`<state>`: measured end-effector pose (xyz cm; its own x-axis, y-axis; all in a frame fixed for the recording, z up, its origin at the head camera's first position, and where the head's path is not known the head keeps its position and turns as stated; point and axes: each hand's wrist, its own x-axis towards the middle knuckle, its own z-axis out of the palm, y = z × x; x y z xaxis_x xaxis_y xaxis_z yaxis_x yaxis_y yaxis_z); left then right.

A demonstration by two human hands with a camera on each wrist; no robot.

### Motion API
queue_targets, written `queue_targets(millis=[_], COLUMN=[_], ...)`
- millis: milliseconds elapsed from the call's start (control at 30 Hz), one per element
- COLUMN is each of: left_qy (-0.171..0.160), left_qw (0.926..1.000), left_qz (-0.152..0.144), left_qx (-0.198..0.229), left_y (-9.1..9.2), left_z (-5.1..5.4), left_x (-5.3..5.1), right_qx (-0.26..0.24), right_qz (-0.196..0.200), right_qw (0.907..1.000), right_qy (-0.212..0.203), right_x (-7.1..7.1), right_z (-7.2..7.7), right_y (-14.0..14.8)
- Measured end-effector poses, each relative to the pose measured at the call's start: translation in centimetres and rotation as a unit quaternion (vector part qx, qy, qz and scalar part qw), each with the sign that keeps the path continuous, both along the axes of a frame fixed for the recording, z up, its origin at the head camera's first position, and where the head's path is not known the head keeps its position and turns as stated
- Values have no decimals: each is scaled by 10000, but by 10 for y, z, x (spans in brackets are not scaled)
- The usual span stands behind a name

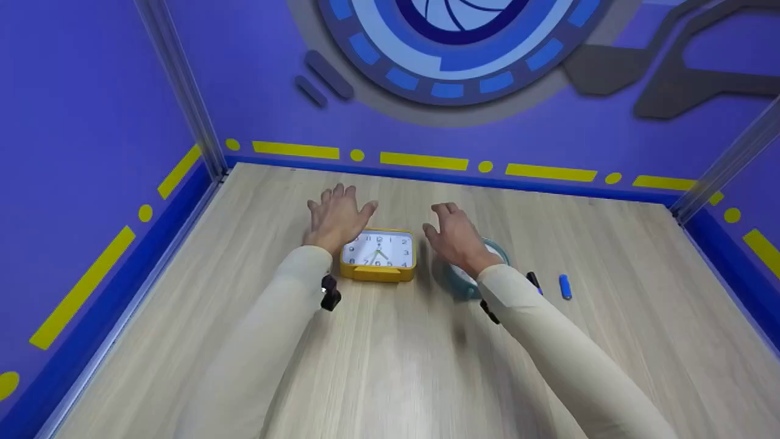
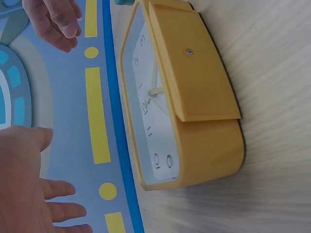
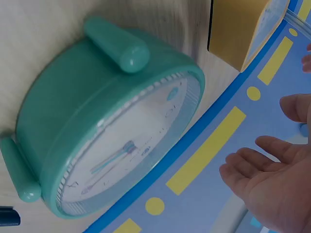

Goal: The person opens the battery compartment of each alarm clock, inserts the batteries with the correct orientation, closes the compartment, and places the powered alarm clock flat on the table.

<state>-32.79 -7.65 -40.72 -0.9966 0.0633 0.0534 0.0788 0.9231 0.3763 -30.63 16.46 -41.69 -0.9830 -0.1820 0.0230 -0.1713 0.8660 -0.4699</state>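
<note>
Left hand [image 1: 335,221] spread, empty, near yellow clock [image 1: 379,255] | right hand [image 1: 457,239] half-bent, empty, near green clock [image 3: 104,121] | step: perhaps reaching, view leaves doubt | next: would call for gripping one

Bright, even light fills the head view, laying a pale sheen down the table [image 1: 378,360] and soft-edged shadows beside the left sleeve [image 1: 262,335] and right sleeve [image 1: 560,341], while the corner posts [image 1: 184,91] lean outward in a wide-angle stretch. Both wrist views look greyer and dimmer, with a blurry shadow beside the yellow clock [image 2: 197,87] and small white glints on the green clock [image 3: 109,131], whose numerals are smeared and hard to read.
</note>
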Motion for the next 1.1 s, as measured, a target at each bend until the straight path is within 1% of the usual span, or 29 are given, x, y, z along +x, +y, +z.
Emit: queue_targets(millis=[133, 333, 433, 567, 700, 900, 967, 1100], left_qy=[-106, -202, -229, -359, -468, -475, -465, -569], left_qw=[9999, 9994, 9992, 9985, 9974, 9967, 9964, 9941], left_qz=[117, 229, 282, 357, 449, 491, 524, 613], left_qx=[35, 182, 144, 183, 330, 429, 468, 683], left_y=[-3, -2, -3, -4, -6, -9, -9, -10], left_z=[-5, -8, -11, -16, -22, -31, -33, -34], left_x=[5, 8, 12, 16, 19, 22, 22, 21], right_qx=[-85, -191, -257, -284, -384, -669, -708, -745], right_qz=[-55, 20, 70, 91, -80, -530, -584, -620], right_qw=[9997, 9994, 9990, 9977, 9957, 9904, 9893, 9878], right_qy=[-201, -286, -369, -606, -845, -1089, -1135, -1216], right_x=[2, 5, 6, 6, 6, 6, 6, 5], right_z=[-1, 0, -4, -12, -20, -29, -31, -34], right_y=[-2, -5, -8, -14, -21, -30, -32, -34])
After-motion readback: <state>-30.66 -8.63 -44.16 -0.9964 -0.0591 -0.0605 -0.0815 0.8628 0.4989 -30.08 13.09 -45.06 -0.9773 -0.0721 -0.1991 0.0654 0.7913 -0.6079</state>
